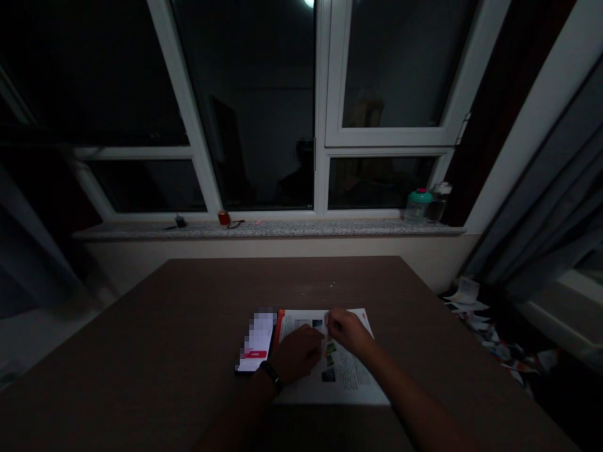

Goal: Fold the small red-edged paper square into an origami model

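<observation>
A printed page (301, 394) with text, small colour pictures and an orange strip down its left edge lies on the brown table. Over its left half is my left hand (298, 353), a dark band on the wrist, its fingers curled together. My right hand (347, 328) is closed in a pinch over the upper right of the page. The fingertips of both hands come close together near the middle. Something pale seems to be between them, but it is too dim and small to name. Beside the page on the left lies a phone (257, 345) with its screen lit.
Beyond the table (211, 282) runs a speckled windowsill (292, 227). It holds a small red container (223, 218) and a clear bottle with a teal lid (417, 206). Papers (475, 317) are piled low past the table's right edge. Tiny white bits lie on the table.
</observation>
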Demonstrator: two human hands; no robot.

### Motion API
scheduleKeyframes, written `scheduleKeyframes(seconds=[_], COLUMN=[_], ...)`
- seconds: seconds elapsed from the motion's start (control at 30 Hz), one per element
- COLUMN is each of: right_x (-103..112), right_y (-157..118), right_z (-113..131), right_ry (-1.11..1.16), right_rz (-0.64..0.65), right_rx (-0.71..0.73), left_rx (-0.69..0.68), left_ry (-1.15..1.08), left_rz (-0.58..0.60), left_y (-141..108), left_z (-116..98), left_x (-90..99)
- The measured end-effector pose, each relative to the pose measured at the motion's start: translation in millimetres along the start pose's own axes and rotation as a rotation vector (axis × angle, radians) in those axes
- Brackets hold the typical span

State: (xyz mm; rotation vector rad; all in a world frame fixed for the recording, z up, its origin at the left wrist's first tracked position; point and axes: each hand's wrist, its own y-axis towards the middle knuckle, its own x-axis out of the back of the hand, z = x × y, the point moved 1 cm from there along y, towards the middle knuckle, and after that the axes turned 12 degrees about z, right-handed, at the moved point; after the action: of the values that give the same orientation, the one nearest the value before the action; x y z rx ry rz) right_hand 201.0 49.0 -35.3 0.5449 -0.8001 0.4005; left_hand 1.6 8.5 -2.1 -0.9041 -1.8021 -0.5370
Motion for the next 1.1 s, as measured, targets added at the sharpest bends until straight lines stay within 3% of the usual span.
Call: scheduleKeyframes(seconds=[0.17,0.43,0.73,1.1], right_x=[2,5,1,5], right_y=[8,-11,-6,-2], right_z=[-4,-10,-1,5], right_ry=[-0.008,0.137,0.452,0.87], right_rz=[-0.055,-0.161,-0.156,-0.159], right_rx=[-0.041,-0.225,-0.242,-0.142], left_rx=[-0.006,0.066,0.19,0.153], left_ry=[-0.038,-0.025,0.076,0.022], left_rz=[-0.015,-0.073,-0.101,-0.146], left_y=[-1,-4,-3,-3], left_z=[2,7,8,5], left_x=[0.2,-3.8,-6.9,-6.2])
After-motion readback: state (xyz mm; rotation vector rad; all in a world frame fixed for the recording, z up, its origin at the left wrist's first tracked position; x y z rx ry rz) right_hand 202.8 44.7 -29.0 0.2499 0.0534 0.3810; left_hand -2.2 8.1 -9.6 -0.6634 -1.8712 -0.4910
